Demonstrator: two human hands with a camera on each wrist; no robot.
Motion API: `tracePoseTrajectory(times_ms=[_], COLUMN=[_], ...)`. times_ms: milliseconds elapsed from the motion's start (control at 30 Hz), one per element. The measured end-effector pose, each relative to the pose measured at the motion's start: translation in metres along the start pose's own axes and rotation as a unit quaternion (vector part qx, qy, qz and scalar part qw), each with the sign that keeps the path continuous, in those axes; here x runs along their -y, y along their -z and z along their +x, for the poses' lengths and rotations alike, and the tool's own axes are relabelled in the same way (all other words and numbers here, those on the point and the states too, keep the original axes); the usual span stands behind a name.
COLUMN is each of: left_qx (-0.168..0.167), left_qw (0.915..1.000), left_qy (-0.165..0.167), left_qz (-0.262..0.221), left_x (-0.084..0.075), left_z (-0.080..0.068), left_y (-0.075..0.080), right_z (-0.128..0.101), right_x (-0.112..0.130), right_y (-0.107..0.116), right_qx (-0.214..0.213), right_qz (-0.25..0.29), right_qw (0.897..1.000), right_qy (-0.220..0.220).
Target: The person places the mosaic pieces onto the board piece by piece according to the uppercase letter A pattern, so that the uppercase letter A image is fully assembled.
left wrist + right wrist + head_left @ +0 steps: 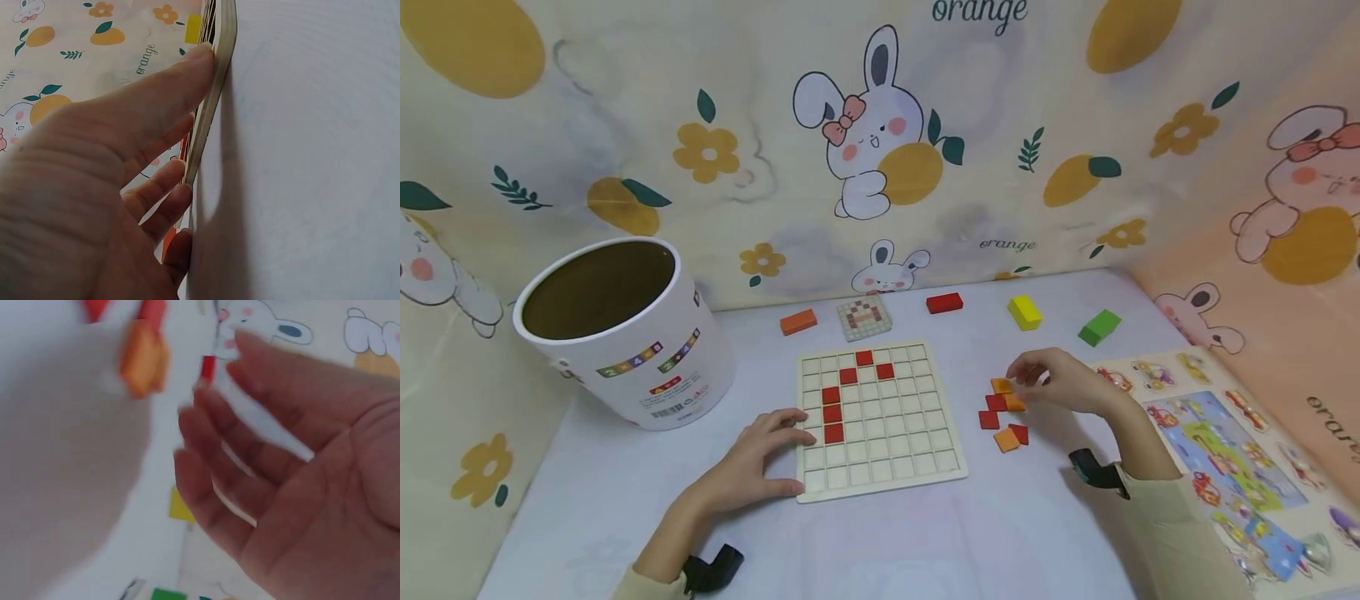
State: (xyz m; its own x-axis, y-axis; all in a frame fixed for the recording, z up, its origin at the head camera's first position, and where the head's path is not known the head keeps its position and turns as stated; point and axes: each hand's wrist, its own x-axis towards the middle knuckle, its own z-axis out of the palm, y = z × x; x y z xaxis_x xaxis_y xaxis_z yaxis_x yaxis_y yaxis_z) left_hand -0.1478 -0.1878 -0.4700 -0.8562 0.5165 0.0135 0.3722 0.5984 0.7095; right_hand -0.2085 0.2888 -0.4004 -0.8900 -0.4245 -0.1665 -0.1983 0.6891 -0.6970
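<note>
A wooden grid board [887, 454] lies flat in the middle of the white table, with several red tiles [833, 412] set in its upper-left cells. My left hand [767, 458] rests against the board's left edge, thumb near the lower-left corner. In the left wrist view its thumb and fingers [150, 194] touch the thin side of the board [215, 81]. My right hand [1060, 382] hovers over a small pile of red and orange tiles [1003, 412] right of the board. The blurred right wrist view shows its fingers [250, 462] relaxed and spread, an orange tile [144, 356] beyond them.
A white round tub [625, 333] stands open at the left. Along the back wall lie an orange block [798, 322], a pattern card [864, 317], a red block [944, 302], a yellow block [1024, 312] and a green block [1099, 327]. A picture puzzle [1217, 450] lies at the right.
</note>
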Motion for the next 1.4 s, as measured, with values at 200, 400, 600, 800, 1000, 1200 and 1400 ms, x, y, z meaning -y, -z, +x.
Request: tracePoseTrajectory(times_ms=[200,400,600,800,1000,1200,1400], left_qx=[-0.007,-0.005,-0.008,-0.007,-0.005,-0.005,-0.006], left_qw=[0.9999,0.9999,0.9999,0.9999,0.9999,0.9999,0.9999], left_qy=[-0.011,-0.014,-0.012,-0.01,-0.01,-0.012,-0.011], left_qz=[-0.001,0.002,0.005,0.006,0.008,0.008,0.009], left_x=[0.001,0.0,0.0,0.001,0.0,0.001,0.0], left_z=[0.0,0.0,0.0,0.0,0.0,0.0,0.0], left_y=[-0.001,-0.001,-0.001,-0.001,-0.001,-0.001,-0.001], right_z=[-0.021,-0.035,-0.037,-0.035,-0.034,-0.035,-0.036], right_x=[-0.013,-0.015,-0.015,-0.015,-0.016,-0.016,-0.012], right_y=[-0.014,-0.029,-0.036,-0.038,-0.038,-0.038,-0.039], right_qx=[0.058,0.052,0.037,0.03,0.03,0.025,0.017], right_qz=[0.027,0.036,0.031,0.023,0.02,0.017,0.005], right_qw=[0.998,0.998,0.999,0.999,0.999,1.0,1.0], right_qy=[0.018,0.029,0.015,0.01,0.007,0.003,-0.015])
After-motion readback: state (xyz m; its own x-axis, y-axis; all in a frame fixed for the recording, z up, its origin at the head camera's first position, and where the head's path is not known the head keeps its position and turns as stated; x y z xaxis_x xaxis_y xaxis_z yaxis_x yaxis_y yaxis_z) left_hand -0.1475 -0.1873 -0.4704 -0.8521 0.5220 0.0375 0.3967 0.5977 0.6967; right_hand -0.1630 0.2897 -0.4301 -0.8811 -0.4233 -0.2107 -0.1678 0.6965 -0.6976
